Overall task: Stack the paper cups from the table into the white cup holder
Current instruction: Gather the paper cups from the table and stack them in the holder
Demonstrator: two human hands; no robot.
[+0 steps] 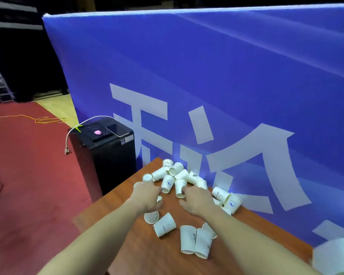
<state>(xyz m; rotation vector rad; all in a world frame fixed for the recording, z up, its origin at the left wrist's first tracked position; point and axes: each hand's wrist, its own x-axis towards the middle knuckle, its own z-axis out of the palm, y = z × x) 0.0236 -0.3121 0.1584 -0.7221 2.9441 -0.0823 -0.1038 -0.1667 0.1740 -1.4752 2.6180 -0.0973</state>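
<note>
The white cup holder (338,255) is cut off at the lower right corner, at about four o'clock from the hands, and it is blurred, so only a pale rounded shape shows and its form cannot be made out. The near edge of the desk (143,255) is also out of frame. The fingers of both hands are seen from behind, which hides much of their grip.

The left hand (147,197) reaches over the cups with its fingers bent downward; a small cup rim (159,199) peeks out beside its fingers, but whether it holds that cup I cannot tell. The right hand (197,199) lies with its fingers curled at the mouth of a tipped cup (180,188), touching it; a firm grip cannot be confirmed.

The paper cups (175,175) are white with small blue or dark prints, short and tapered. Most lie on their sides in a loose heap at twelve o'clock from the hands, near the blue banner (207,76). Two more lie at two o'clock (226,199), and several at six o'clock (195,241), some nested side by side.

At ten o'clock stands a black cabinet (111,155) carrying a phone (117,130) and a small pink thing (98,132).
</note>
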